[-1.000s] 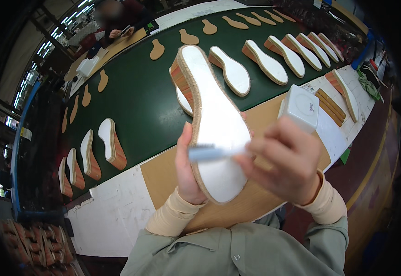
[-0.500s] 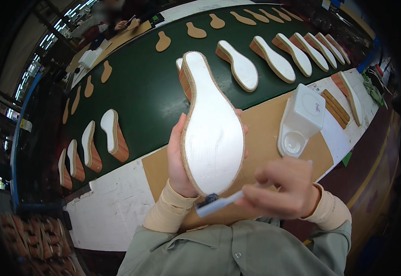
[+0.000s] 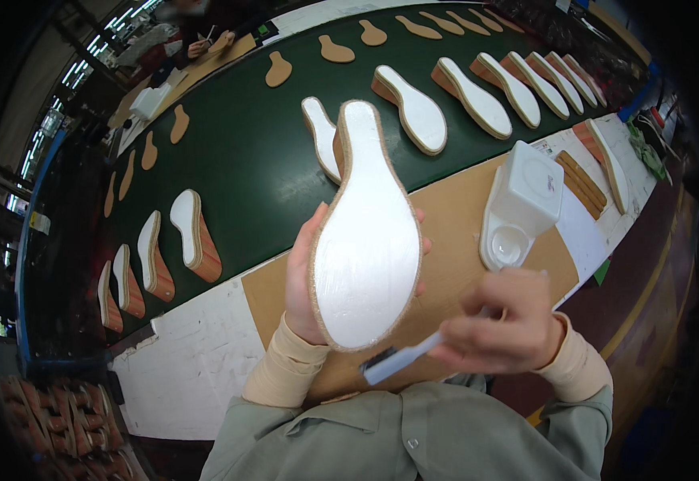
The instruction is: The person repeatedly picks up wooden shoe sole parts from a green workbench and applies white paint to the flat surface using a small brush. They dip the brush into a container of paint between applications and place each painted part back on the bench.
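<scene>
My left hand [image 3: 301,280] is closed around a wedge shoe sole [image 3: 365,248] from beneath, fingertips showing at its right edge. Its white top faces up, looks wet and shiny, and has a braided rope-like rim; the broad toe end points toward me. In my right hand [image 3: 503,325] is a small brush [image 3: 401,361], pale blue handle in the fingers and dark bristles beside the toe, just apart from it. A white plastic container [image 3: 529,192] with a round cup [image 3: 510,243] at its near end stands beyond my right hand.
A dark green belt [image 3: 245,152] carries several white-topped wedge soles [image 3: 477,100] and tan insoles [image 3: 279,70]. Brown card [image 3: 445,216] covers part of the white bench [image 3: 189,353]. Another wedge sole [image 3: 606,164] lies at the right. Across the belt, a person's hands [image 3: 209,44] hold something.
The brush has come off the sole's toe edge and moved slightly right. The sole has shifted and tilted, uncovering more of the sole behind it. Streaks on its white top look smoother.
</scene>
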A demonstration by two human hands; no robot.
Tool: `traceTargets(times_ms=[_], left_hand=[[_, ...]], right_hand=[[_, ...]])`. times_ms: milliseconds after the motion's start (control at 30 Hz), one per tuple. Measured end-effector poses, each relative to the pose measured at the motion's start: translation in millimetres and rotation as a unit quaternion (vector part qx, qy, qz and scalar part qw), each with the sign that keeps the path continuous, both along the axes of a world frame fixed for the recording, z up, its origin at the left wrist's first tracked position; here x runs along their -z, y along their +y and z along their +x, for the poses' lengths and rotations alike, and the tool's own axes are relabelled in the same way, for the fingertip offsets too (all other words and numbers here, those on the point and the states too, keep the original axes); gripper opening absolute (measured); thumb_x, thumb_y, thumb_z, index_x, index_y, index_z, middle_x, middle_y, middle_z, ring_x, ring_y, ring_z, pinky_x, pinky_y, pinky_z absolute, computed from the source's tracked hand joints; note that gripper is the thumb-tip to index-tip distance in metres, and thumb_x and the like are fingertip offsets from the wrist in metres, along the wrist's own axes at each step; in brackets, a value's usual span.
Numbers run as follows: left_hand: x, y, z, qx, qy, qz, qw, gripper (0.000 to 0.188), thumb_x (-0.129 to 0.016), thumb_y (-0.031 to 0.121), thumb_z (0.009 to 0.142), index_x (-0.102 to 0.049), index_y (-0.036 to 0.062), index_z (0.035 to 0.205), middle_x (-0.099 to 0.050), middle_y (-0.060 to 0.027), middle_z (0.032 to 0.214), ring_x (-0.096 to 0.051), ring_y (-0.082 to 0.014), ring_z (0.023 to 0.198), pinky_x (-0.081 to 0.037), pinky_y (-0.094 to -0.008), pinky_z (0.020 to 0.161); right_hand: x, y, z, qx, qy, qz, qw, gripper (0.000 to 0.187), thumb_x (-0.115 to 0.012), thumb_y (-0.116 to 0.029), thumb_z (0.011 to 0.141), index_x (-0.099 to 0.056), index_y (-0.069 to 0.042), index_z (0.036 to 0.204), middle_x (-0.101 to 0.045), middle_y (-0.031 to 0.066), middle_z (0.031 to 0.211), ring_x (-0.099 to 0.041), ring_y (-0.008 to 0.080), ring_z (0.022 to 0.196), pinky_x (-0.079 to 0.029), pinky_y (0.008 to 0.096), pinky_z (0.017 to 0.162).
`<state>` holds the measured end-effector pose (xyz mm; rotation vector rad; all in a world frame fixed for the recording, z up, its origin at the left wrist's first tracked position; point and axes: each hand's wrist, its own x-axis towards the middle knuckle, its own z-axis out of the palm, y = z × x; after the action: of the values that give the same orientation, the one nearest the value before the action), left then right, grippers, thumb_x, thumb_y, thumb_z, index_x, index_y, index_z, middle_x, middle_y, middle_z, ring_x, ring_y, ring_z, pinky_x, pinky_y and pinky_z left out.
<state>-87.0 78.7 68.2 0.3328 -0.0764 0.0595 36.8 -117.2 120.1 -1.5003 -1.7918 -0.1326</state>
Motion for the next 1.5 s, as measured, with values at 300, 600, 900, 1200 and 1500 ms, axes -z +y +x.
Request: traceTargets(times_ms=[300, 600, 900, 1200, 1500], left_hand=[[-1, -3, -10, 0.085, -0.001, -0.063, 0.994, 0.069, -0.023, 0.054, 0.103, -0.028, 0.0093, 0.155, -0.036, -0.0248, 0.152, -0.049, -0.0445, 0.129, -0.046, -0.0618, 0.1], [-20, -15, -19, 0.071, 0.181, -0.094, 0.977, 0.07, -0.023, 0.057, 0.101, -0.028, 0.0128, 0.155, -0.039, -0.0345, 0.144, -0.054, -0.0556, 0.115, -0.055, -0.0645, 0.075], [-8, -11, -29, 0.165, 0.052, -0.089, 0.981, 0.07, -0.023, 0.05, 0.103, -0.026, 0.0014, 0.154, -0.042, -0.0326, 0.144, -0.052, -0.0515, 0.122, -0.048, -0.0509, 0.101], [-1, -7, -42, 0.156, 0.057, -0.108, 0.98, 0.071, -0.028, 0.053, 0.101, -0.024, 0.0056, 0.155, -0.039, -0.0355, 0.144, -0.05, -0.0548, 0.123, -0.051, -0.0546, 0.096], [1, 7, -58, 0.085, 0.112, -0.114, 0.984, 0.07, -0.035, 0.055, 0.1, -0.027, 0.0129, 0.154, -0.035, -0.0354, 0.144, -0.051, -0.0578, 0.116, -0.055, -0.0681, 0.077]], right_hand=[[4, -5, 19, 0.019, -0.042, 0.016, 0.999, 0.022, -0.086, -0.02, 0.068, -0.066, -0.012, 0.073, -0.049, 0.0012, 0.068, -0.048, 0.0139, 0.049, -0.035, 0.0289, 0.042], [1, -3, 35, 0.064, -0.054, 0.039, 0.996, 0.023, -0.085, -0.019, 0.066, -0.063, -0.014, 0.073, -0.048, 0.0004, 0.07, -0.048, 0.0143, 0.049, -0.035, 0.0288, 0.043], [-6, -10, 45, 0.102, -0.028, 0.028, 0.994, 0.024, -0.086, -0.02, 0.068, -0.068, -0.01, 0.078, -0.051, 0.0021, 0.072, -0.05, 0.0172, 0.054, -0.037, 0.0293, 0.046], [-8, -6, 41, 0.06, 0.02, 0.039, 0.997, 0.022, -0.086, -0.016, 0.066, -0.067, -0.01, 0.074, -0.049, 0.002, 0.072, -0.051, 0.0161, 0.054, -0.037, 0.0291, 0.046], [1, -16, 34, -0.041, 0.007, -0.105, 0.994, 0.024, -0.087, -0.017, 0.065, -0.066, -0.009, 0.073, -0.051, 0.0025, 0.073, -0.05, 0.0156, 0.054, -0.035, 0.0297, 0.046]])
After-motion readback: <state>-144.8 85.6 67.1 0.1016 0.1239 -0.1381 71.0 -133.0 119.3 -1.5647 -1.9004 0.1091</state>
